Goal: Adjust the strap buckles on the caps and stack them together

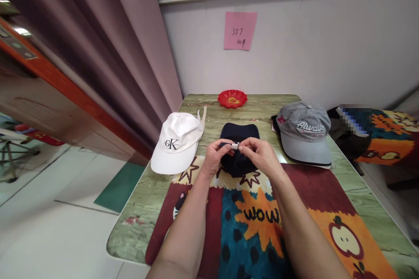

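A dark navy cap [240, 131] lies in the middle of the table, its brim toward the wall and its back toward me. My left hand [215, 156] pinches the left side of the strap at the back of this cap, thumb against fingers. From the other side, my right hand [261, 153] pinches the same strap. Between the fingertips shows a small pale metallic buckle [235, 146]. A white cap [178, 139] with black letters sits to the left, its strap end loose. On the right rests a grey cap [304, 128] on top of other caps.
A red scalloped dish [232, 99] stands at the far edge of the green table [134, 209]. Under my forearms lies a colourful patterned mat [252, 244]. A pink note [240, 30] is stuck on the wall, and a purple curtain [131, 43] hangs at the left.
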### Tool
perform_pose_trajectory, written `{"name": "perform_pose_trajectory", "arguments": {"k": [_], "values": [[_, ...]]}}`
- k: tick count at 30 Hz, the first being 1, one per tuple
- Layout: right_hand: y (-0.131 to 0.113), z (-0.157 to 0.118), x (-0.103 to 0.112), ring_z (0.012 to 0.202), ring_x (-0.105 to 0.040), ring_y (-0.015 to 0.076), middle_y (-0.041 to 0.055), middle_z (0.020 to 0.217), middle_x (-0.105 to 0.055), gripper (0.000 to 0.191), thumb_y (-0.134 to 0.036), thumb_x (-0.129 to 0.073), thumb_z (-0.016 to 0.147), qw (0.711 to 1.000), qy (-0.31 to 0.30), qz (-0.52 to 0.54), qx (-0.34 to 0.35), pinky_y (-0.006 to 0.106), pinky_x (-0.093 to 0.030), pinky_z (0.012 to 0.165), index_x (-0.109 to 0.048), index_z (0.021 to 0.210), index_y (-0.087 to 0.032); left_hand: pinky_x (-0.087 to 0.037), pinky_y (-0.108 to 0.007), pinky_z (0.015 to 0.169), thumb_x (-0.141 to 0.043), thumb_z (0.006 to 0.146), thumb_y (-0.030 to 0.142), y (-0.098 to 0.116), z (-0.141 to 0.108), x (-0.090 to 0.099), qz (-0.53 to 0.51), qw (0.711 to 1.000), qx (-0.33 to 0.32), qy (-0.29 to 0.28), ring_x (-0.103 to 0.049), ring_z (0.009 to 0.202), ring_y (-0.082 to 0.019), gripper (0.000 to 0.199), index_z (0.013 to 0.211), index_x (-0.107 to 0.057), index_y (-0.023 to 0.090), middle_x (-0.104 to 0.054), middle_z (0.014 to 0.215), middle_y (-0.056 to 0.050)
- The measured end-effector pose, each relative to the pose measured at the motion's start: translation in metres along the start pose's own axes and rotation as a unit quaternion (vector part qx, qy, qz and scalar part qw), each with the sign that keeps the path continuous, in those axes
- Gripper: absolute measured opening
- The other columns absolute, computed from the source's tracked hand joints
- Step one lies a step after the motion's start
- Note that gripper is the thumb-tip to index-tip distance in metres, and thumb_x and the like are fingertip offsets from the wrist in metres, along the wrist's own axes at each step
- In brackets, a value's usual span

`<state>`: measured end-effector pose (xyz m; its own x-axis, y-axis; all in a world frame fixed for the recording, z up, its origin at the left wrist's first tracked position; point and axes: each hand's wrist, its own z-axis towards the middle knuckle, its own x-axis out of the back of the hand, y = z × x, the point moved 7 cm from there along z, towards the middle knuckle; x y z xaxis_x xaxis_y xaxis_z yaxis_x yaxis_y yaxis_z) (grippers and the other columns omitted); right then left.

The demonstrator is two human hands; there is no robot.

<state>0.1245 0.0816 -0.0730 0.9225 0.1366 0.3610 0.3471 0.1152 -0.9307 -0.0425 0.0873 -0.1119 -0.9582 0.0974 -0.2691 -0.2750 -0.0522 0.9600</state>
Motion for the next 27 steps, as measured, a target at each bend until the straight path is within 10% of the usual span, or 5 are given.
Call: {"name": "perform_pose_trajectory", "arguments": {"k": [11, 27], "values": [[-0.019, -0.006, 0.008, 0.076, -0.066, 0.0184, 0.0017, 0.088, -0.075, 0.041, -0.04, -0.08, 0.077, 0.989, -0.015, -0.138, 0.048, 0.029, -0.044, 0.07, -0.074, 0.115, -0.026, -0.05, -0.022, 0.056, -0.085, 0.074, 0.038, -0.004, 0.003, 0.003, 0.021, 1.0, 0.0, 0.018, -0.061, 0.057, -0.009, 0.026, 0.083, -0.074, 0.016, -0.072, 0.075, -0.001], [-0.025, -0.003, 0.005, 0.084, -0.071, 0.0201, 0.0018, 0.092, -0.079, 0.02, -0.024, -0.075, 0.083, 0.98, 0.017, -0.168, 0.101, 0.029, -0.046, 0.074, -0.078, 0.102, -0.027, -0.042, -0.018, 0.042, -0.08, 0.079, 0.044, 0.001, 0.004, 0.001, 0.058, 0.998, -0.026, 0.019, -0.055, 0.052, -0.008, 0.035, 0.098, -0.067, 0.018, -0.07, 0.08, -0.001]]}}
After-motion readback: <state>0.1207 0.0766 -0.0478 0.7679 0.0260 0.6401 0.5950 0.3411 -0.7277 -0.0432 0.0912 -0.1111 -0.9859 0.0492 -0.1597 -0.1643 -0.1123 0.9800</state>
